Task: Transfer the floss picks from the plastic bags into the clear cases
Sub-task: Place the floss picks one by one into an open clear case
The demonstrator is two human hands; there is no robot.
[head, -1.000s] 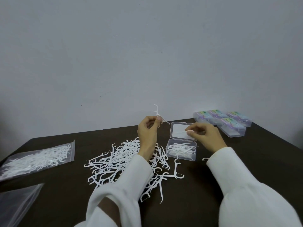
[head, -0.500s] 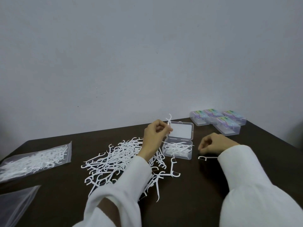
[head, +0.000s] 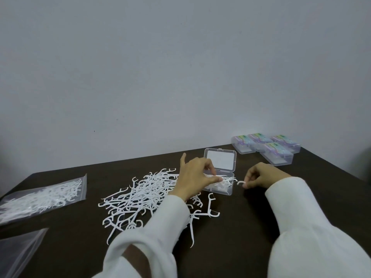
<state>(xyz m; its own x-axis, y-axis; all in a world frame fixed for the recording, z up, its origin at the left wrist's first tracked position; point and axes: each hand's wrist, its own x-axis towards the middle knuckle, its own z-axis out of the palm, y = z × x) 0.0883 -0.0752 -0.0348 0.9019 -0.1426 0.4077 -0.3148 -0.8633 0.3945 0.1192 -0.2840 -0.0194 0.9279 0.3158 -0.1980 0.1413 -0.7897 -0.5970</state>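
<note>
Loose white long sleeves (head: 297, 207) on both arms; bare hands, no jewellery visible.

No legible text anywhere.

Green and purple label strips on the four closed cases (head: 265, 146) at the far right of the table (head: 261, 237), possibly printed, but too small and blurred to read. Nothing readable on the open clear case (head: 219, 163), its lid, the plastic bag (head: 43, 195) of floss picks at left, or the loose picks (head: 140, 199).
</note>
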